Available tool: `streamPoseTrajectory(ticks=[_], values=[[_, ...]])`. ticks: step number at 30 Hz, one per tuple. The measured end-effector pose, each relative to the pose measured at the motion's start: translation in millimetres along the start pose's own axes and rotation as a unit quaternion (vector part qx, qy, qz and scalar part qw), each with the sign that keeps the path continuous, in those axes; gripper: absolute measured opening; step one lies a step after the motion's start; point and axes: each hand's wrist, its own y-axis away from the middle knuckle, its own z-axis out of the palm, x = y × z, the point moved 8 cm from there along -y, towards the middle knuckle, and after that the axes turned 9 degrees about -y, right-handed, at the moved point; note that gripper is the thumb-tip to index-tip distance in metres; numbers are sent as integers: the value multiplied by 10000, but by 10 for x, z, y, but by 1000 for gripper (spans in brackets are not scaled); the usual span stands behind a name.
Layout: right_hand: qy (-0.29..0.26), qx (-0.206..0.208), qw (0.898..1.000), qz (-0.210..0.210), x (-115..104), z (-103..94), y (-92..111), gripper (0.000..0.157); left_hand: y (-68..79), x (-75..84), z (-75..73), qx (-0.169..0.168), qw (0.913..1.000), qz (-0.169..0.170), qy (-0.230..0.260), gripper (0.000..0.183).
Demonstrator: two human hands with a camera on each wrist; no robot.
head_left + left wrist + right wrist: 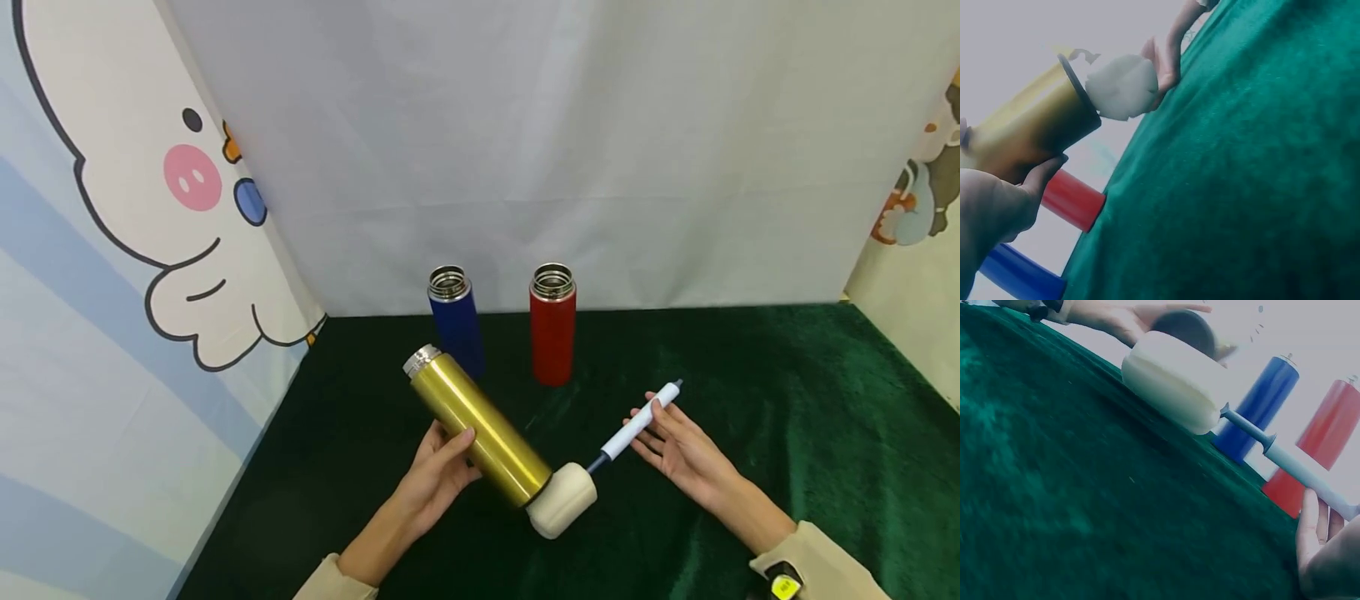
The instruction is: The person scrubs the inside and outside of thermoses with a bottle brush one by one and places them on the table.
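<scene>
My left hand (438, 475) grips a gold bottle (483, 425) around its middle. The bottle is tilted, with its steel mouth up to the left and its base down to the right. In my right hand (690, 458) is a bottle brush, pinched by its pale blue handle (640, 422). Its cream sponge head (562, 500) points down to the left, right at the base of the gold bottle. The left wrist view shows the sponge head (1124, 87) beside the bottle's dark base rim. Both things are held up above the green cloth.
Behind the hands stand an uncapped blue bottle (457, 325) and an uncapped red bottle (552, 329), both upright on the dark green cloth (750, 375). The gold bottle overlaps the blue one in the head view. A white curtain (600, 125) hangs along the back.
</scene>
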Motion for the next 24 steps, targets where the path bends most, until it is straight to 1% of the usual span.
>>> streamPoseTrajectory(ticks=[2, 4, 7, 11, 14, 16, 18, 21, 24], values=[[12, -27, 10000, 59, 38, 60, -9, 23, -26, 38, -3, 10, 9999, 142, -27, 50], [-33, -64, 9999, 88, 57, 113, -13, 24, -56, 80, -35, 106, 9994, 300, -96, 49], [-156, -155, 9998, 41, 33, 162, -10, 23, -90, 155, -159, 431, 9975, 531, -189, 47], [-419, -267, 9988, -48, -61, 130, 19, 20, -126, 288, -414, 935, 9921, 784, -303, 49], [-759, -324, 9966, -59, -136, 52, 55, 19, -165, 426, -628, 1229, 9871, 944, -399, 55], [-1034, -413, 9938, -63, -184, -5, 81, 21, -212, 530, -776, 1412, 9830, 1041, -548, 61], [-1358, -549, 9892, -67, -231, -55, 111, 23, -277, 636, -921, 1576, 9783, 1125, -743, 67], [-1768, -870, 9804, -85, -303, -93, 157, 27, -377, 790, -1118, 1820, 9698, 1220, -1077, 75], [-2071, -1128, 9718, -60, -368, -114, 193, 29, -470, 924, -1279, 2036, 9613, 1293, -1334, 76]])
